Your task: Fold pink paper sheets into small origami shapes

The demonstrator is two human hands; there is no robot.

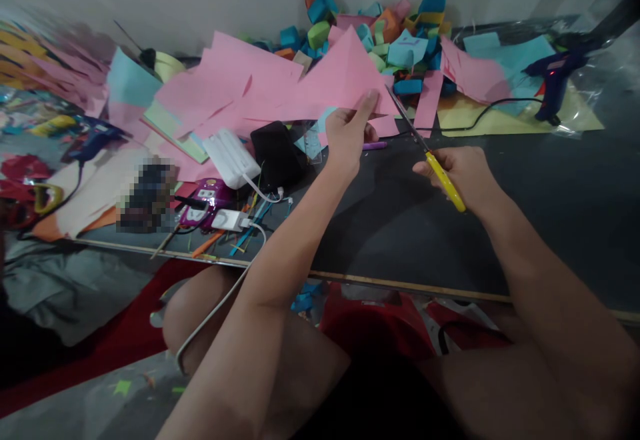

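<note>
Pink paper (345,70), likely light and easily creased, suits an edge grip; left hand (349,135) pinches its lower edge, right hand (467,175) closed around yellow-handled scissors (444,180).

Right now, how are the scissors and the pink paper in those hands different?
Colour: the scissors have yellow handles and greyish blades, while the pink paper is pink.
Shape: the scissors are long and narrow; the pink paper is a broad sheet with a pointed top.
Holder: the right hand has the scissors, and the left hand has the pink paper.
Same: both are held by a hand.
</note>
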